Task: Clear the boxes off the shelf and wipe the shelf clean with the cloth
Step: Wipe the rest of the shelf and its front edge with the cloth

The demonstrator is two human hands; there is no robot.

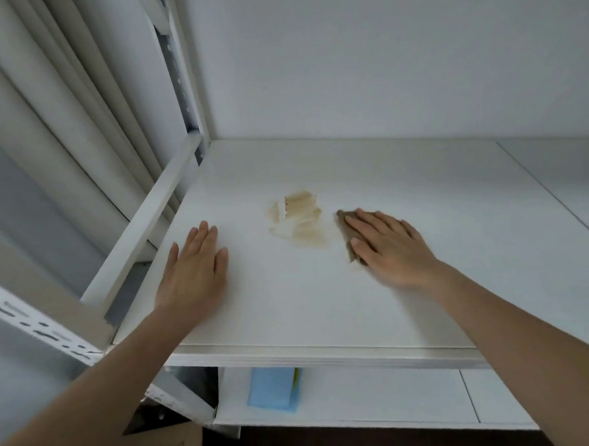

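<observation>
At the far left hang pale curtains (51, 109), and beside them stands the white slotted upright (179, 75) of the rack. Just right of the rack's side rail, the left hand (193, 269) lies flat on the white shelf (307, 300), fingers straight and together, grasping nothing; it looks to be steadying the person. Further right, near the middle of the shelf, a tan smeared stain (298, 222) streaks the board. Just right of the stain, the right hand (388, 245) presses down with extended fingers on the cloth (346, 235), a brownish piece mostly hidden under the palm, with only its left edge and far corner showing. No boxes stand on this shelf, so the clearing seems done and the wiping is in hand. The cloth appears thin, soft and light, likely to bunch or slide free on the smooth board, so it is best held flat under a spread palm with firm pressure rather than pinched at a corner. Below the shelf's near edge, a blue object (273, 389) sits on the lower level.
</observation>
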